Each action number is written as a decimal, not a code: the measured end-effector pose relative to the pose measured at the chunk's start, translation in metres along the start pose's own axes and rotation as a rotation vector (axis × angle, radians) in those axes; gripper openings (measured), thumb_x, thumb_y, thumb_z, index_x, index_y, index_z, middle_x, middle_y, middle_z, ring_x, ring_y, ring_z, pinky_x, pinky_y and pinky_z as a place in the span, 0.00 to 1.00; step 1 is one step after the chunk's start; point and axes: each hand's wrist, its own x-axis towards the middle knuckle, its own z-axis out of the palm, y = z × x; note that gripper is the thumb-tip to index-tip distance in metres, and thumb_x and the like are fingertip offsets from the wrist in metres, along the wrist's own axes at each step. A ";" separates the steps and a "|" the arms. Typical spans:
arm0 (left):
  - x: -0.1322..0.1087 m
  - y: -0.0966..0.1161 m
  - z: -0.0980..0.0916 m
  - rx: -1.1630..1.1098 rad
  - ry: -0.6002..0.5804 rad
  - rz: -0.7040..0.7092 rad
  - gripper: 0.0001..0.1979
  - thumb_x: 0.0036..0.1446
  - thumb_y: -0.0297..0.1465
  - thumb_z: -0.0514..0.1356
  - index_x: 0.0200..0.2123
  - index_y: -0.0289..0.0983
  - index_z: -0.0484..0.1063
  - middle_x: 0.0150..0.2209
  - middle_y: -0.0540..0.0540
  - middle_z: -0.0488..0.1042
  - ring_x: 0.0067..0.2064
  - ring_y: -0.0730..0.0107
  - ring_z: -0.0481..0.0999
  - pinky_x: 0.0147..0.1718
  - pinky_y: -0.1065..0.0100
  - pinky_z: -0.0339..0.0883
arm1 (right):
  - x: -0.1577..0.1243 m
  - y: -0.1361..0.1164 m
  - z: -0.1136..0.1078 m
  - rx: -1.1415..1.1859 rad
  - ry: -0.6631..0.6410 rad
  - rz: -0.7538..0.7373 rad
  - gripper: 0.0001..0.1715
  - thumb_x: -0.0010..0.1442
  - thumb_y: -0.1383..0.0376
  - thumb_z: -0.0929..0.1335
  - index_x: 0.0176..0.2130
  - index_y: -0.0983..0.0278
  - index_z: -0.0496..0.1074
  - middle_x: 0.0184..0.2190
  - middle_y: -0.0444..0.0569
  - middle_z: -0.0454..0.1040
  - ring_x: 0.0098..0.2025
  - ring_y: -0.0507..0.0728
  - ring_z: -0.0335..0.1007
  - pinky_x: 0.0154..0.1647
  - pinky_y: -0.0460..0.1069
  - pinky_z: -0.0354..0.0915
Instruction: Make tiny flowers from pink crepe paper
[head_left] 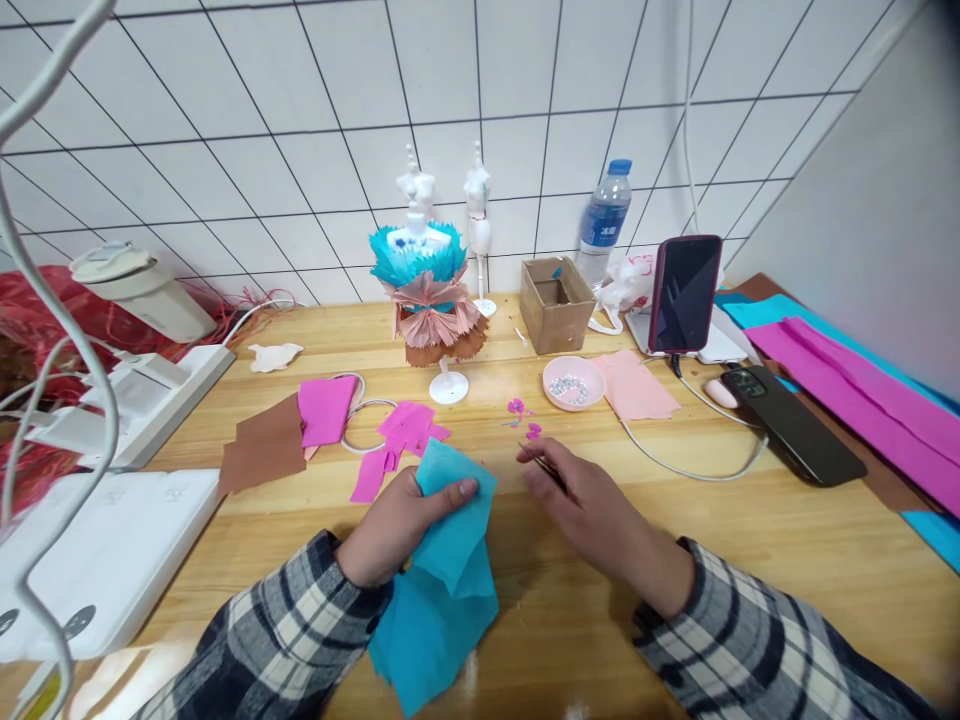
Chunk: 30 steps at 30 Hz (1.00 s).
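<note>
My left hand [397, 525] is closed on a folded teal sheet of crepe paper [442, 580] that lies on the wooden table [570, 620] in front of me. My right hand [592, 510] pinches thin metal tweezers [546, 466], their tip pointing toward small pink paper bits [525, 420] on the table. Behind them stands a small mannequin [429, 290] dressed in teal, pink and brown pleated paper layers. A bare white mannequin [477, 225] stands next to it.
Pink paper scraps [401, 440], a pink sheet [326, 408] and a brown sheet [262, 445] lie at left. A pink dish of beads [574, 383], a cardboard box [556, 303], a water bottle [604, 222], an upright phone [684, 292], a flat phone [795, 425] and paper sheets [855, 400] are at right.
</note>
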 end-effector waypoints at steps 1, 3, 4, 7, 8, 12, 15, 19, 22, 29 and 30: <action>0.000 0.000 0.000 -0.011 0.018 0.000 0.19 0.47 0.41 0.67 0.38 0.33 0.76 0.33 0.44 0.80 0.32 0.63 0.77 0.33 0.65 0.71 | -0.001 0.000 0.000 0.017 -0.021 -0.035 0.23 0.67 0.51 0.54 0.43 0.61 0.68 0.34 0.48 0.72 0.37 0.55 0.67 0.40 0.51 0.61; 0.000 0.000 0.001 -0.027 0.029 -0.014 0.19 0.47 0.40 0.68 0.39 0.33 0.77 0.33 0.44 0.81 0.33 0.63 0.78 0.34 0.65 0.71 | -0.001 0.000 0.000 0.037 -0.090 -0.087 0.25 0.69 0.55 0.49 0.40 0.62 0.66 0.36 0.48 0.71 0.39 0.55 0.66 0.41 0.51 0.60; 0.000 0.000 0.001 -0.033 0.028 -0.021 0.18 0.47 0.40 0.68 0.38 0.34 0.77 0.32 0.45 0.81 0.33 0.64 0.78 0.34 0.66 0.71 | -0.001 -0.001 0.000 0.026 -0.127 -0.098 0.24 0.69 0.55 0.49 0.40 0.62 0.66 0.35 0.48 0.71 0.38 0.54 0.66 0.41 0.50 0.60; 0.000 0.001 0.002 -0.042 0.020 -0.035 0.17 0.47 0.39 0.68 0.38 0.35 0.77 0.31 0.47 0.81 0.31 0.66 0.77 0.32 0.68 0.70 | 0.000 0.000 0.001 -0.062 -0.208 -0.110 0.21 0.69 0.55 0.51 0.38 0.62 0.64 0.32 0.46 0.70 0.34 0.54 0.65 0.37 0.50 0.58; 0.000 0.001 0.002 -0.042 0.015 -0.035 0.16 0.47 0.38 0.68 0.37 0.35 0.77 0.31 0.47 0.80 0.31 0.67 0.76 0.32 0.68 0.70 | 0.001 0.001 0.001 -0.090 -0.219 -0.111 0.20 0.69 0.55 0.52 0.37 0.62 0.63 0.30 0.46 0.69 0.33 0.54 0.64 0.35 0.49 0.57; 0.000 0.002 0.002 0.001 0.003 -0.037 0.15 0.47 0.38 0.68 0.36 0.35 0.77 0.29 0.48 0.80 0.29 0.69 0.75 0.31 0.69 0.69 | 0.002 0.004 0.003 -0.122 -0.228 -0.126 0.21 0.69 0.54 0.52 0.35 0.62 0.64 0.28 0.44 0.69 0.31 0.53 0.63 0.33 0.48 0.55; 0.000 0.002 0.002 0.051 -0.007 -0.043 0.16 0.48 0.40 0.67 0.37 0.35 0.78 0.29 0.48 0.80 0.30 0.68 0.76 0.31 0.69 0.69 | 0.001 0.005 0.007 -0.126 -0.240 -0.126 0.22 0.69 0.54 0.52 0.36 0.62 0.65 0.28 0.45 0.70 0.31 0.53 0.64 0.33 0.48 0.55; 0.000 0.001 0.001 0.045 -0.030 -0.061 0.15 0.49 0.40 0.66 0.36 0.35 0.78 0.29 0.48 0.80 0.30 0.67 0.76 0.31 0.68 0.69 | 0.000 0.005 0.010 -0.164 -0.257 -0.110 0.23 0.69 0.52 0.52 0.35 0.62 0.64 0.28 0.45 0.70 0.31 0.53 0.64 0.33 0.48 0.55; 0.000 0.002 0.001 0.022 -0.028 -0.058 0.15 0.49 0.40 0.66 0.38 0.36 0.78 0.29 0.48 0.80 0.32 0.65 0.77 0.32 0.67 0.69 | -0.001 0.005 0.012 -0.191 -0.253 -0.106 0.22 0.68 0.52 0.52 0.35 0.61 0.63 0.28 0.45 0.70 0.31 0.53 0.65 0.33 0.48 0.54; 0.002 0.000 0.002 -0.104 0.030 -0.065 0.15 0.49 0.39 0.67 0.35 0.33 0.77 0.30 0.45 0.81 0.30 0.66 0.77 0.30 0.68 0.71 | 0.001 0.006 0.007 -0.105 -0.142 -0.093 0.22 0.68 0.52 0.52 0.34 0.62 0.62 0.25 0.43 0.66 0.29 0.53 0.61 0.31 0.48 0.53; 0.003 -0.001 0.002 -0.178 0.050 -0.048 0.15 0.50 0.39 0.66 0.36 0.33 0.76 0.30 0.45 0.80 0.30 0.67 0.77 0.31 0.68 0.71 | 0.001 0.007 0.007 -0.053 -0.104 -0.083 0.23 0.68 0.51 0.52 0.34 0.62 0.62 0.24 0.43 0.64 0.28 0.53 0.61 0.30 0.48 0.53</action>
